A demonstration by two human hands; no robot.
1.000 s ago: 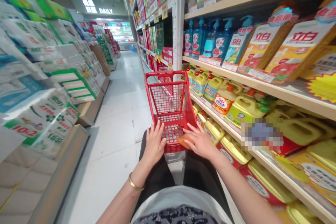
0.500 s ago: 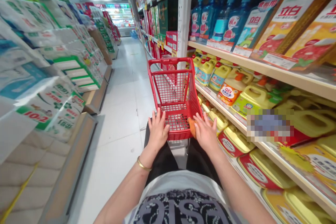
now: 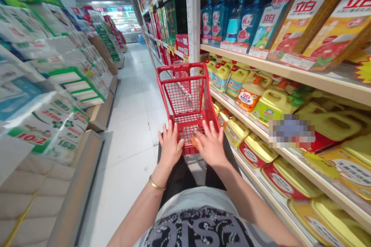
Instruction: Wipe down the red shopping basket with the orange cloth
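Basically, a small red wire shopping cart (image 3: 188,96) stands directly ahead of the person, in the aisle, just beside the right-hand shelving. Left hand (image 3: 171,147) is on the cart's near rim, fingers (image 3: 167,133) spread apart and pointing forward, not clearly wrapped around the rim. Right hand (image 3: 211,147) sits on the same rim, fingers (image 3: 207,129) also apart, reaching over the basket. Small orange item (image 3: 193,142) is at the near end of the cart, right by the right hand and partly hidden by it; can't tell what it is, or whether the hand touches it.

Gold bangle (image 3: 157,183) on left wrist. Black trousers (image 3: 176,177) and white T-shirt with black print (image 3: 199,227) show below the arms.

On the right, beige shelves hold blue pump bottles (image 3: 232,19), yellow boxed packs (image 3: 319,23), and yellow plastic jugs (image 3: 272,106), with more jugs on the shelf below. On the left, white tissue packs (image 3: 49,54) are stacked beside a white tile floor (image 3: 127,139). Lit refrigerated case (image 3: 123,21) at the aisle's far end.
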